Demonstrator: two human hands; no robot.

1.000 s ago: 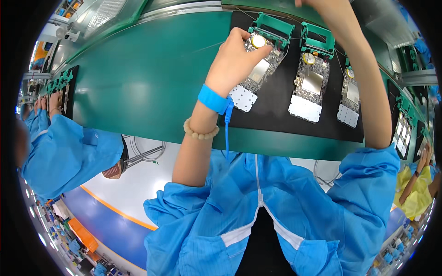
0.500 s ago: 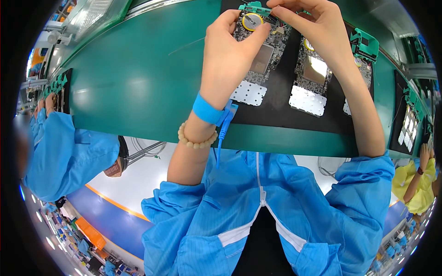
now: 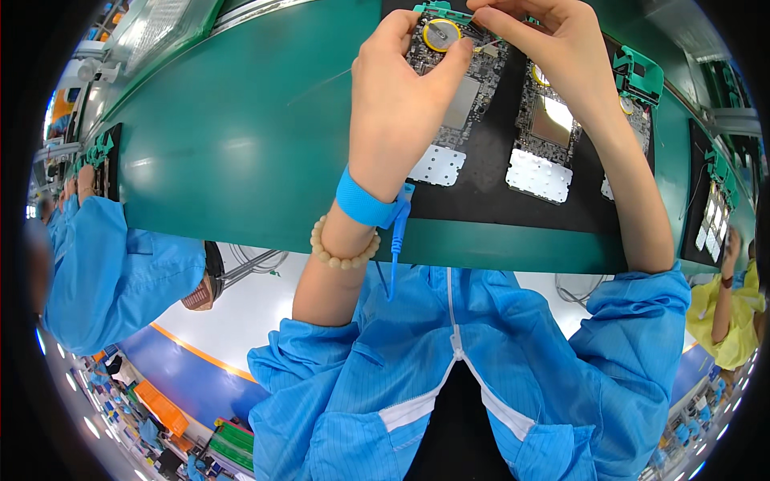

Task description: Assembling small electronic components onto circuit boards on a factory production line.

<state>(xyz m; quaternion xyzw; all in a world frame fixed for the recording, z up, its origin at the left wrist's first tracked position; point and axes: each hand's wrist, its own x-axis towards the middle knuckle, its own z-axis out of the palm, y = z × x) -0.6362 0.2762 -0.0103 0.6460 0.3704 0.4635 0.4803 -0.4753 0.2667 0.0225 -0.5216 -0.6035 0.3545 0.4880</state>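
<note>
My left hand [image 3: 399, 104] rests on the leftmost circuit board [image 3: 464, 84], thumb and forefinger pressed around a round coin battery [image 3: 441, 35] near the board's top. My right hand [image 3: 553, 50] reaches in from the right, its fingertips pinching something small and pale beside the battery; what it is I cannot tell. The board lies on a black tray [image 3: 489, 200] with a second circuit board [image 3: 545, 132] to its right and a third half hidden behind my right forearm. A blue wrist strap [image 3: 365, 204] and a bead bracelet [image 3: 341, 250] sit on my left wrist.
The tray lies on a green conveyor belt [image 3: 241, 136]. Green plastic fixtures [image 3: 639, 74] stand at the tray's top right. A person in a blue coat [image 3: 112, 268] works at the left, another in yellow [image 3: 726, 313] at the right. More trays lie at both belt ends.
Both hands have come together on the leftmost board; a second ago the right hand was reaching farther back. The view has moved closer to the board and the fingers now close round the battery.
</note>
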